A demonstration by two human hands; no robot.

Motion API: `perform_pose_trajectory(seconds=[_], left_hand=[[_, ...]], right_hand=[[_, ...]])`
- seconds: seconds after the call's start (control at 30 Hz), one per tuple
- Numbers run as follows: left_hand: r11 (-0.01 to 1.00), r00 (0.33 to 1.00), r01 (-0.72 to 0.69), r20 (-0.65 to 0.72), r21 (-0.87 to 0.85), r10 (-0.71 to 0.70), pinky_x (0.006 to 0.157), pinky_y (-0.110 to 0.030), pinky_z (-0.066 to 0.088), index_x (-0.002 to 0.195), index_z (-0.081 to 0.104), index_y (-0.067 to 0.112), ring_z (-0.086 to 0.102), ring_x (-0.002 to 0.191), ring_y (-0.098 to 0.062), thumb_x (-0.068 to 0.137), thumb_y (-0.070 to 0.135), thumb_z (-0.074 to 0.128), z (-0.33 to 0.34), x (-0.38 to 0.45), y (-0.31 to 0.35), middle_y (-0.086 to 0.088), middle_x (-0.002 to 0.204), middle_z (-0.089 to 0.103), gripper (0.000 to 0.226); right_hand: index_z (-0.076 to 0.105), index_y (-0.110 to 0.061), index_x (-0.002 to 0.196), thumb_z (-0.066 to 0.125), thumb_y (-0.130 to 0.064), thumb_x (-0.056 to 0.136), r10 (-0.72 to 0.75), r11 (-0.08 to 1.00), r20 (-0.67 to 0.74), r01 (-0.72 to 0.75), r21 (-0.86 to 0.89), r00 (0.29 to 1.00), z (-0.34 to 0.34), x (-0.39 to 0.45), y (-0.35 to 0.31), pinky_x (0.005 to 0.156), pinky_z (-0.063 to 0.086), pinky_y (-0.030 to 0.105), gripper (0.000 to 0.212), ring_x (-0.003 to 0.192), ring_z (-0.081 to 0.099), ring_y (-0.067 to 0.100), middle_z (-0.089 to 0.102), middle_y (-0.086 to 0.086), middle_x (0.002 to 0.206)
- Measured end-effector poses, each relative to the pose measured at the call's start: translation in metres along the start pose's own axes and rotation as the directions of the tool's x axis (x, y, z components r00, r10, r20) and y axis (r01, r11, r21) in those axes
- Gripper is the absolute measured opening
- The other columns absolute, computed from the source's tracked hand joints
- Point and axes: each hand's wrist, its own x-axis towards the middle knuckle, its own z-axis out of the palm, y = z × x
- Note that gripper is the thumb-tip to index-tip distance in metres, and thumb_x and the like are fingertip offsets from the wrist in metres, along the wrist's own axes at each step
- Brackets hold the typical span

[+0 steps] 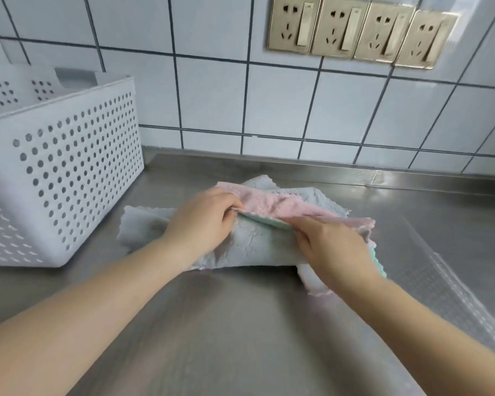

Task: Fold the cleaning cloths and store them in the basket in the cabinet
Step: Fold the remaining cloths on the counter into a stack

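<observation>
A loose pile of cleaning cloths lies on the steel counter [240, 338]. A grey cloth [257, 244] is spread across the front of the pile, and a pink cloth [280, 204] lies over its back. A green edge [379, 261] shows at the right. My left hand [203, 221] pinches the near edge of the pink cloth at its left end. My right hand [332, 247] pinches the same edge further right and rests on the pile. The white perforated basket [69, 172] stands on the counter at the left, its inside mostly out of sight.
A tiled wall [212, 95] rises behind the counter, with a row of several brass sockets [360, 30] at the upper right. The counter's right part has a ribbed, textured strip [440, 281].
</observation>
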Motion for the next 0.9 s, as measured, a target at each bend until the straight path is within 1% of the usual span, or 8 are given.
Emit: perform_pose_trajectory(seconds=[0.1, 0.23, 0.33, 0.47, 0.67, 0.73, 0.83, 0.9], left_hand=[[0.999, 0.999, -0.029, -0.039, 0.027, 0.03, 0.075, -0.033, 0.046, 0.104, 0.067, 0.022, 0.059, 0.097, -0.02, 0.093, 0.015, 0.047, -0.009, 0.001, 0.005, 0.004, 0.107, 0.065, 0.023], [0.995, 0.993, -0.082, -0.075, 0.06, 0.087, 0.076, -0.033, 0.046, 0.108, 0.065, 0.019, 0.059, 0.1, -0.023, 0.096, 0.014, 0.043, -0.049, -0.004, 0.027, 0.0, 0.109, 0.067, 0.025], [0.992, 0.987, -0.099, -0.116, 0.075, 0.108, 0.077, -0.034, 0.043, 0.109, 0.064, 0.017, 0.059, 0.102, -0.026, 0.096, 0.012, 0.042, -0.077, 0.001, 0.047, -0.002, 0.111, 0.066, 0.026], [0.988, 0.972, -0.127, -0.189, 0.082, 0.141, 0.076, -0.032, 0.041, 0.11, 0.063, 0.018, 0.058, 0.101, -0.025, 0.094, 0.01, 0.041, -0.122, 0.018, 0.073, -0.003, 0.111, 0.062, 0.029], [0.965, 0.944, -0.199, -0.23, 0.172, 0.235, 0.084, -0.032, 0.041, 0.126, 0.055, 0.019, 0.054, 0.109, -0.024, 0.098, 0.016, 0.039, -0.186, 0.025, 0.093, -0.002, 0.122, 0.054, 0.033], [0.945, 0.932, -0.23, -0.226, 0.233, 0.282, 0.083, -0.032, 0.041, 0.123, 0.058, 0.017, 0.055, 0.105, -0.025, 0.097, 0.022, 0.046, -0.209, 0.025, 0.099, -0.002, 0.115, 0.054, 0.029], [0.927, 0.915, -0.222, -0.265, 0.302, 0.306, 0.076, -0.032, 0.042, 0.109, 0.063, 0.014, 0.056, 0.097, -0.027, 0.092, 0.02, 0.054, -0.242, 0.025, 0.106, -0.003, 0.105, 0.053, 0.02], [0.93, 0.904, -0.202, -0.305, 0.308, 0.298, 0.072, -0.031, 0.039, 0.104, 0.063, 0.013, 0.056, 0.096, -0.026, 0.091, 0.019, 0.054, -0.26, 0.025, 0.11, -0.003, 0.104, 0.055, 0.017]], right_hand=[[0.058, -0.025, 0.098, 0.04, -0.022, 0.095, 0.081, 0.99, 0.028, -0.077, -0.12, 0.996, -0.024, -0.002, 0.003, 0.058, 0.042, 0.031, 0.019, 0.073, 0.055, 0.027, 0.065, 0.002, 0.086], [0.058, -0.021, 0.097, 0.039, -0.017, 0.094, 0.12, 0.983, -0.073, -0.129, -0.128, 0.99, -0.076, -0.006, -0.004, 0.061, 0.036, 0.029, 0.02, 0.08, 0.058, 0.031, 0.063, 0.01, 0.089], [0.057, -0.016, 0.113, 0.037, -0.014, 0.093, 0.187, 0.981, -0.191, -0.194, -0.019, 0.964, -0.117, -0.001, -0.009, 0.067, 0.038, 0.031, 0.028, 0.092, 0.057, 0.035, 0.063, 0.016, 0.104], [0.05, -0.013, 0.113, 0.032, -0.011, 0.093, 0.259, 0.965, -0.284, -0.236, 0.113, 0.923, -0.173, 0.004, -0.015, 0.064, 0.037, 0.031, 0.027, 0.079, 0.05, 0.029, 0.059, 0.012, 0.097], [0.051, -0.012, 0.11, 0.034, -0.015, 0.098, 0.157, 0.987, -0.473, -0.148, 0.056, 0.867, -0.223, 0.007, -0.028, 0.063, 0.035, 0.03, 0.021, 0.071, 0.05, 0.027, 0.058, 0.007, 0.085], [0.054, -0.013, 0.108, 0.038, -0.016, 0.097, 0.104, 0.993, -0.514, -0.118, 0.006, 0.851, -0.243, 0.008, -0.032, 0.065, 0.034, 0.031, 0.02, 0.076, 0.052, 0.029, 0.061, 0.007, 0.09], [0.059, -0.017, 0.113, 0.046, -0.017, 0.094, 0.004, 0.996, -0.531, -0.052, -0.076, 0.847, -0.269, 0.009, -0.038, 0.074, 0.045, 0.034, 0.023, 0.095, 0.059, 0.033, 0.062, 0.007, 0.109], [0.063, -0.017, 0.113, 0.05, -0.016, 0.092, -0.057, 0.987, -0.514, -0.029, -0.159, 0.856, -0.283, 0.008, -0.044, 0.078, 0.049, 0.037, 0.025, 0.098, 0.059, 0.033, 0.06, 0.007, 0.111]])
